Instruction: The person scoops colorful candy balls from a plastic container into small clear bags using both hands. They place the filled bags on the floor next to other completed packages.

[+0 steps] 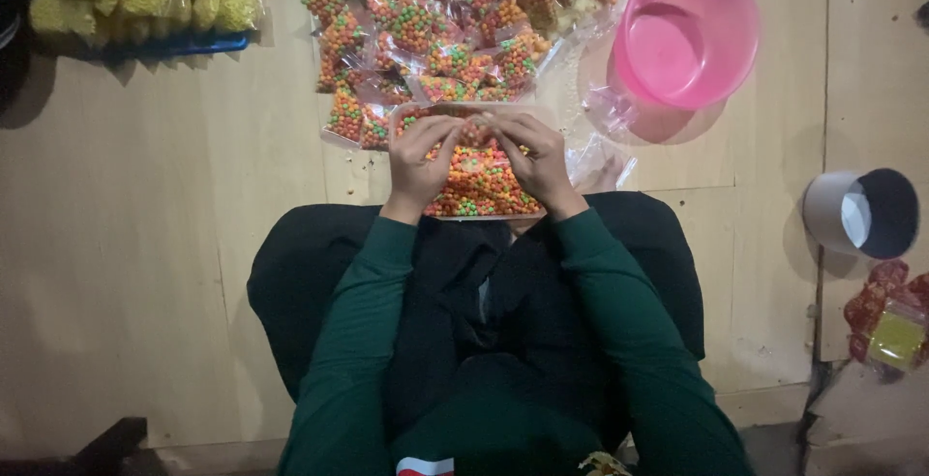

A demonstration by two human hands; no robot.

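Left hand [418, 162] and right hand [538, 159] both closed on the top edge of a clear bag of orange and green candy balls [479, 181], held above the lap, pile of similar filled bags [426, 31] just beyond on the wooden floor [145, 244], pink basin [689, 31] to the right

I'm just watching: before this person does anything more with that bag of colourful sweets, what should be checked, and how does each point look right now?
1. Both hands on the bag of sweets: ok, left hand and right hand grip its top edge.
2. Bag top closed: cannot tell, fingers cover it.
3. Sweets spilled on the floor: ok, none seen.
4. Pile of filled bags lies just beyond the hands: ok.
5. Pink bowl upright: ok; its contents cannot be seen.
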